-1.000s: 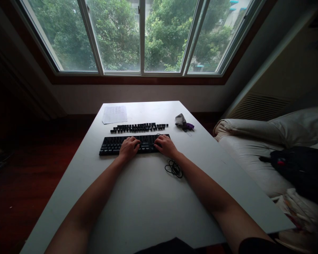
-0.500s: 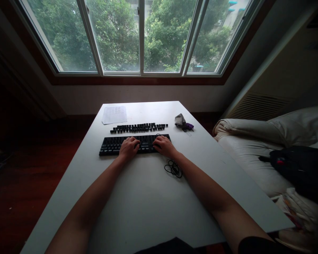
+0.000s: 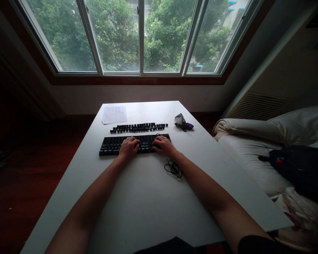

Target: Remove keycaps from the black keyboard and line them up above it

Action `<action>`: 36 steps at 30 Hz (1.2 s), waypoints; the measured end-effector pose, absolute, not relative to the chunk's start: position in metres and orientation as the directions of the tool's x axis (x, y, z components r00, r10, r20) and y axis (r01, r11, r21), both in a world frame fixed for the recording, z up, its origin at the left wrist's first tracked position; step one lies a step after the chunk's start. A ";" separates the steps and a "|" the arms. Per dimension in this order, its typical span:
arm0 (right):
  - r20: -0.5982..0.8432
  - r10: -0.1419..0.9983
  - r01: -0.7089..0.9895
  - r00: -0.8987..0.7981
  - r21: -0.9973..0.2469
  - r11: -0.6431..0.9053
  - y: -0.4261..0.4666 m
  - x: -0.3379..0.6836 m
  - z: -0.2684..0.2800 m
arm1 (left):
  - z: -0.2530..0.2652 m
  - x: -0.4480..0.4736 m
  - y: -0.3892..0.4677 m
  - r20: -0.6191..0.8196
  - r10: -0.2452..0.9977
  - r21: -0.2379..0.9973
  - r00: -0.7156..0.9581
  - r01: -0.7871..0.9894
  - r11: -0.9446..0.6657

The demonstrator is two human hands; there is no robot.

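A black keyboard [image 3: 110, 144] lies across the white table, with gaps where keycaps are off. My left hand [image 3: 129, 146] rests on its middle part, fingers bent and pointing right, a little apart from the thumb. On the right part of the keyboard lies my right hand [image 3: 164, 145], its fingers curved over the keys and pointing left. Nothing shows held in either hand, though the fingertips are small and dark. Just behind the keyboard stand loose black keycaps [image 3: 137, 127] in uneven rows. A coiled black cable [image 3: 173, 168] sits by my right wrist.
A printed paper sheet [image 3: 115, 115] lies at the table's far left. Toward the far right are a grey cloth pouch [image 3: 179, 120] and a small purple item [image 3: 188, 126]. Right of the table [image 3: 148, 208], a pale sofa [image 3: 243, 155] bears a dark bag [image 3: 299, 169].
My right hand has shifted very slightly left on the keyboard. My left hand, the keycaps and the keyboard look unchanged.
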State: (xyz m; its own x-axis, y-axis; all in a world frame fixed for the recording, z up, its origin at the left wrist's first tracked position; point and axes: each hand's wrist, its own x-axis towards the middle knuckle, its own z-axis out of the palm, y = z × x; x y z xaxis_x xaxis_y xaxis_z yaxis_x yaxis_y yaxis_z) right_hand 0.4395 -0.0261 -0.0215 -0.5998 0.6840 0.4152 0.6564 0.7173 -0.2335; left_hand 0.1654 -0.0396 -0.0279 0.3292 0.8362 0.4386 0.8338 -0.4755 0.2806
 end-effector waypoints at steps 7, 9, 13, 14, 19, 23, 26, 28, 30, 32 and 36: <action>0.412 0.684 0.658 -0.603 -0.229 0.718 -0.026 0.439 -0.023 | -0.026 0.166 -0.041 0.433 0.839 0.280 0.330 0.835 -0.473; 0.411 0.687 0.662 -0.599 -0.227 0.714 -0.026 0.439 -0.022 | -0.026 0.166 -0.041 0.434 0.838 0.282 0.331 0.833 -0.475; 0.410 0.689 0.665 -0.597 -0.228 0.712 -0.028 0.438 -0.021 | -0.025 0.167 -0.041 0.435 0.839 0.292 0.327 0.830 -0.475; 0.409 0.686 0.662 -0.601 -0.227 0.715 -0.029 0.438 -0.020 | -0.025 0.167 -0.041 0.435 0.839 0.293 0.326 0.830 -0.474; 0.416 0.664 0.639 -0.622 -0.221 0.737 -0.030 0.435 -0.019 | -0.024 0.167 -0.042 0.434 0.836 0.283 0.336 0.830 -0.481; 0.418 0.640 0.607 -0.645 -0.229 0.761 -0.033 0.433 -0.016 | -0.024 0.167 -0.042 0.436 0.837 0.287 0.330 0.831 -0.477; 0.429 0.628 0.586 -0.649 -0.244 0.773 -0.034 0.433 -0.015 | -0.025 0.166 -0.041 0.435 0.837 0.286 0.331 0.831 -0.477; 0.431 0.632 0.585 -0.644 -0.256 0.770 -0.034 0.433 -0.015 | -0.025 0.166 -0.041 0.438 0.835 0.284 0.332 0.830 -0.479; 0.428 0.639 0.585 -0.639 -0.270 0.765 -0.034 0.433 -0.015 | -0.026 0.166 -0.041 0.443 0.833 0.286 0.331 0.829 -0.481; 0.424 0.636 0.573 -0.644 -0.283 0.769 -0.034 0.433 -0.014 | -0.027 0.166 -0.041 0.445 0.832 0.288 0.331 0.827 -0.483; 0.427 0.625 0.552 -0.654 -0.297 0.779 -0.035 0.434 -0.013 | -0.027 0.166 -0.040 0.443 0.832 0.286 0.334 0.827 -0.484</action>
State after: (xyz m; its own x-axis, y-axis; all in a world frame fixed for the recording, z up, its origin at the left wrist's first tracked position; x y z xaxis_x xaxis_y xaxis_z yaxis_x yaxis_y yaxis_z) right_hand 0.4335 -0.0346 -0.0128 -0.6536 0.6251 0.4266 0.5518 0.7794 -0.2967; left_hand 0.1661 -0.0404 -0.0272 0.3338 0.8320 0.4431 0.8271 -0.4840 0.2859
